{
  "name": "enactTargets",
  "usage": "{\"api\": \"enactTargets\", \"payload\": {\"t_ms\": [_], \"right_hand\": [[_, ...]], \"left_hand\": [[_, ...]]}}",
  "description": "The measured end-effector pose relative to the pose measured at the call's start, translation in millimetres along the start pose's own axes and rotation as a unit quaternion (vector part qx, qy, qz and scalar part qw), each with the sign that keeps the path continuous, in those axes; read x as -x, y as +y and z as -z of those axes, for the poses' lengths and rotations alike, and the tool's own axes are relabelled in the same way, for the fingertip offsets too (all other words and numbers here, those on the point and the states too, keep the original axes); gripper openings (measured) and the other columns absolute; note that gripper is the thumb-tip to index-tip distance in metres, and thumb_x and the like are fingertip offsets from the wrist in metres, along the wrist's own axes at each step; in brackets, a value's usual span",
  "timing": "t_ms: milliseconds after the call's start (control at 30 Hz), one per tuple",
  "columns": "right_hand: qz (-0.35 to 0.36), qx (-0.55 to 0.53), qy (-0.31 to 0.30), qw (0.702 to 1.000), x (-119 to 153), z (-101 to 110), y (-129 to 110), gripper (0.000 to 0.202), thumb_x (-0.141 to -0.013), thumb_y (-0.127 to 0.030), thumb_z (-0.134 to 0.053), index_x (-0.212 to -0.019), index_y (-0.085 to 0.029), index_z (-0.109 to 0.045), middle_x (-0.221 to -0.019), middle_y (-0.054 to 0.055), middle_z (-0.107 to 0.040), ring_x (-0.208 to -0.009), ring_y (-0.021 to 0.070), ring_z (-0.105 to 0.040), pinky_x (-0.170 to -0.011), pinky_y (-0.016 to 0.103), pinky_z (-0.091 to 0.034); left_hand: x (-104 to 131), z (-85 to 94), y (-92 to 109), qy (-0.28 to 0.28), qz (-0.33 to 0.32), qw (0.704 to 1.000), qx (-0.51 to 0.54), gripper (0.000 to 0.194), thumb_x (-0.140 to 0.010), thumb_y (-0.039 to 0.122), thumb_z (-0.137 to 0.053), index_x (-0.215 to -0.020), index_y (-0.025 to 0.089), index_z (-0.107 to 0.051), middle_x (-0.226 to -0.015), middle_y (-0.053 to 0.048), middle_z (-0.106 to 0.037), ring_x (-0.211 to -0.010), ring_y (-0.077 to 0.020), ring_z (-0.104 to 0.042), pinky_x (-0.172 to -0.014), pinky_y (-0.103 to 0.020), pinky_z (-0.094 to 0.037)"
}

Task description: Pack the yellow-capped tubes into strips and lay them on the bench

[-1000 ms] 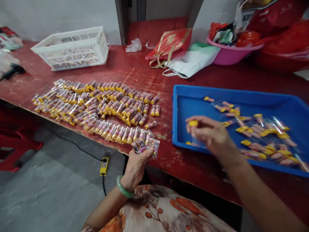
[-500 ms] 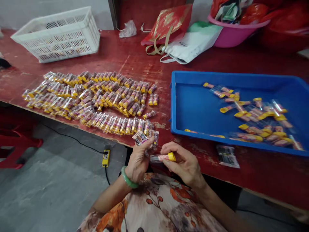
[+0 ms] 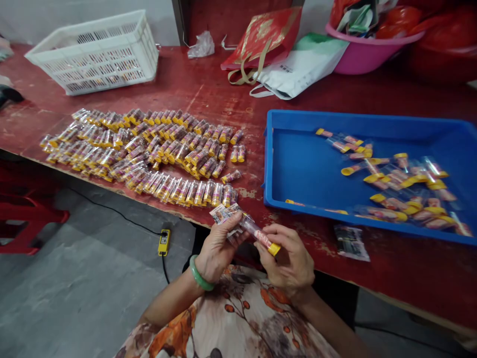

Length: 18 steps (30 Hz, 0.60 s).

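Head view: right hand [image 3: 288, 261], in front of the blue tray [image 3: 298, 164], has fingers closed around the yellow-capped clear tube [image 3: 260, 237] near its cap. Tube sits forward-left of the tray, tilted, cap toward the person, far end at the left hand [image 3: 219, 251]. Left fingers pinched on printed packets [image 3: 220, 214], also forward-left of the tray; can't tell if they grip the tube too. More capped tubes [image 3: 395, 171] lie loose inside the tray, mostly its right part. Left of the tray, packed tubes [image 3: 179, 146] in rows on the red surface [image 3: 208, 92]. Dark packet [image 3: 352, 242] just in front of the tray.
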State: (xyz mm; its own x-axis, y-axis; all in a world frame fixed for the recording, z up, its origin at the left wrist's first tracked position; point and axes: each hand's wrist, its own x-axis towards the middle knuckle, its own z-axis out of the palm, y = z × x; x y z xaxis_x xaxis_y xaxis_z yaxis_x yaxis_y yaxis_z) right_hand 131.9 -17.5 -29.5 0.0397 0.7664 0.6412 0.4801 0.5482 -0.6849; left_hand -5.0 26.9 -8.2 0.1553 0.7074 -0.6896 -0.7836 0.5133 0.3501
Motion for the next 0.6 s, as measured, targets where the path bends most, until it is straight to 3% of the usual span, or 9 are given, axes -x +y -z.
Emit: {"api": "enactTargets", "payload": {"t_ms": [100,267,400,600], "right_hand": [[0.065,0.044,-0.003,0.997,1.5,1.4,-0.1,0.043,-0.074,-0.002,-0.067,-0.112,-0.018,-0.056,-0.104,0.010,-0.063,-0.090,0.0200,-0.066,-0.073,0.034,-0.060],[0.070,0.057,0.007,0.996,5.9,6.1,0.8,0.048,-0.071,0.000,-0.069,-0.114,-0.017,-0.056,-0.105,0.010,-0.064,-0.091,0.0211,-0.067,-0.074,0.034,-0.061],[0.073,0.070,0.020,0.995,5.6,6.8,0.4,0.047,-0.071,-0.001,-0.070,-0.113,-0.017,-0.057,-0.105,0.010,-0.065,-0.089,0.0205,-0.068,-0.073,0.034,-0.061],[0.095,0.090,-0.009,0.991,7.9,8.8,-1.1,0.048,-0.073,-0.004,-0.070,-0.117,-0.019,-0.055,-0.106,0.009,-0.066,-0.092,0.0196,-0.069,-0.075,0.033,-0.060]], "left_hand": [[1.0,-1.3,1.0,-0.004,0.001,1.000,0.003,0.015,-0.072,0.011,-0.075,-0.086,0.013,-0.069,-0.078,-0.002,-0.072,-0.066,-0.0135,-0.066,-0.063,-0.027,-0.058],[-0.8,-1.0,5.2,0.032,-0.006,0.999,0.010,0.010,-0.073,0.011,-0.074,-0.080,0.012,-0.068,-0.075,-0.002,-0.071,-0.064,-0.0134,-0.066,-0.061,-0.028,-0.058],[-2.4,1.7,2.7,0.017,-0.013,1.000,0.009,0.013,-0.071,0.011,-0.076,-0.081,0.012,-0.068,-0.079,-0.002,-0.072,-0.068,-0.0139,-0.067,-0.064,-0.029,-0.059],[-0.7,1.2,0.4,-0.001,-0.011,1.000,0.013,0.013,-0.072,0.014,-0.076,-0.083,0.012,-0.069,-0.077,-0.002,-0.071,-0.066,-0.0130,-0.067,-0.065,-0.027,-0.058]]}}
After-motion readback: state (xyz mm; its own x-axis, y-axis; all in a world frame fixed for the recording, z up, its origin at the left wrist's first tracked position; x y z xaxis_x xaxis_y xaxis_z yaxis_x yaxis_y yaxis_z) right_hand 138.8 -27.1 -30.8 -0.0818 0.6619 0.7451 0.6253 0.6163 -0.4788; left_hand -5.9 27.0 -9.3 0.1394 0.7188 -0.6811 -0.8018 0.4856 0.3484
